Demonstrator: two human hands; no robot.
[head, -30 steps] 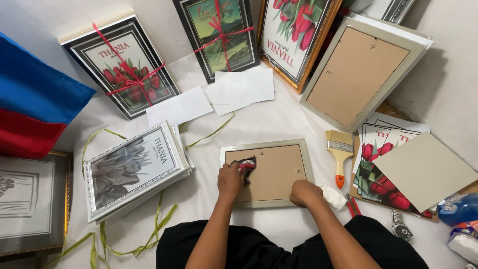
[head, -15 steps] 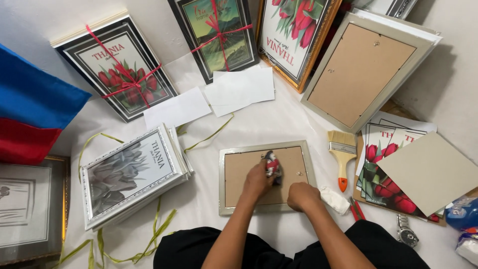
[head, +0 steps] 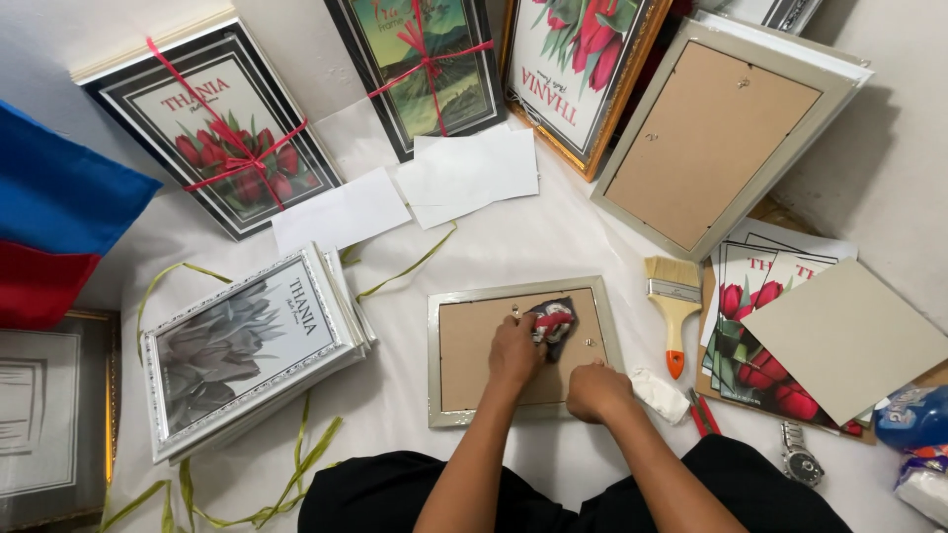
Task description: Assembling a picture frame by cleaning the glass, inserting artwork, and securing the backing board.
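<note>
A small silver picture frame [head: 434, 355] lies face down on the white sheet in front of me, its brown backing board [head: 474, 345] up. My left hand [head: 513, 351] rests on the middle of the backing and grips a small dark and red object [head: 555, 320], pressed against the board near its top edge. What the object is cannot be made out. My right hand [head: 595, 391] is a closed fist on the frame's lower right corner, holding nothing that I can see.
A paintbrush [head: 674, 306], a white rag [head: 660, 395] and a red-handled tool [head: 703, 415] lie right of the frame. Beyond them are flower prints [head: 750, 296] under a grey board [head: 849, 336]. A stack of frames [head: 247, 345] sits left, with ribbon-tied frames [head: 232, 128] and paper sheets [head: 474, 173] behind.
My left hand has slid with the dark and red object from the left part of the backing board to its upper middle. The right fist has stayed at the lower right corner.
</note>
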